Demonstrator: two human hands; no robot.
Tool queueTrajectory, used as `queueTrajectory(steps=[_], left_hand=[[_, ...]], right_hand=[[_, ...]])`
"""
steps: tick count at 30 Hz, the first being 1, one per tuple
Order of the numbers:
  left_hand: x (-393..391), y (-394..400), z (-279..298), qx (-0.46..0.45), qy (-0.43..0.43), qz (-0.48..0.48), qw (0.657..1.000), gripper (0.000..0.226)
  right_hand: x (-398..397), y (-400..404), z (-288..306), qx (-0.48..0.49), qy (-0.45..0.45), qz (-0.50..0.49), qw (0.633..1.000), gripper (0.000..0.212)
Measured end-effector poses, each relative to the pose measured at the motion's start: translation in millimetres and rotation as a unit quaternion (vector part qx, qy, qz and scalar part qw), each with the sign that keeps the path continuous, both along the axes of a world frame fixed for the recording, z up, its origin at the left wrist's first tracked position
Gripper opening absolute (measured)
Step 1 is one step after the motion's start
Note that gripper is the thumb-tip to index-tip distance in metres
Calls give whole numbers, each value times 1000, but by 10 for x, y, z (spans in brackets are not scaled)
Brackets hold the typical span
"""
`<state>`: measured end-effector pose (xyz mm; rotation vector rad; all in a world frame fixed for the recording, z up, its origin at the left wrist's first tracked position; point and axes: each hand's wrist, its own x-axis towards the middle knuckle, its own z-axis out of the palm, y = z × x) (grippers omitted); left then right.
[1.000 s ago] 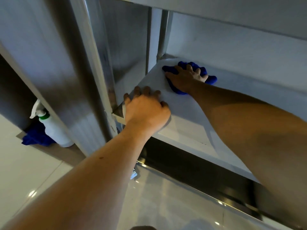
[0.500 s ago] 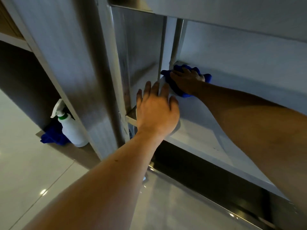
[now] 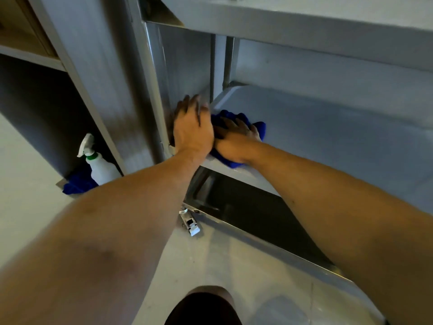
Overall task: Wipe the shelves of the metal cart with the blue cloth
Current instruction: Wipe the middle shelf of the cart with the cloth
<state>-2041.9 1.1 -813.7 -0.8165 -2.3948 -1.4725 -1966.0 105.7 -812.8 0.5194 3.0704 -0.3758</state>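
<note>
The blue cloth (image 3: 259, 127) lies bunched on the middle shelf (image 3: 328, 137) of the metal cart, near its front left corner. My right hand (image 3: 236, 139) lies flat on top of the cloth with fingers spread, pressing it onto the shelf. My left hand (image 3: 192, 127) rests with straight fingers against the cart's left edge and upright post (image 3: 154, 90), just left of the right hand and partly overlapping it. The upper shelf (image 3: 304, 26) hangs over both hands.
A white spray bottle with a green collar (image 3: 98, 165) stands on the floor to the left beside a second blue cloth (image 3: 77, 184). A caster brake (image 3: 191, 222) shows under the cart's corner. The dark lower shelf (image 3: 257, 207) sits beneath. My knee (image 3: 206, 306) is at the bottom.
My right hand has dragged the cloth from the shelf's back left corner toward the front left corner. My left hand has slid up along the left edge, fingers straightened.
</note>
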Motion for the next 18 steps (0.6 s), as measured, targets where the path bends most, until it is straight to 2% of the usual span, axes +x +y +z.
queueTrajectory(steps=[2, 6, 12, 18], left_hand=[[-6, -42, 21, 10, -7, 3, 1000, 55], [60, -80, 81, -25, -23, -29, 999, 58], [207, -86, 218, -150, 66, -72, 984, 54], [704, 118, 141, -263, 144, -138, 944, 53]], right_hand=[[130, -120, -5, 0, 0, 1, 1000, 65], [375, -245, -32, 26, 0, -12, 1000, 63], [757, -208, -52, 42, 11, -64, 997, 61], [1380, 140, -60, 37, 20, -147, 988, 65]])
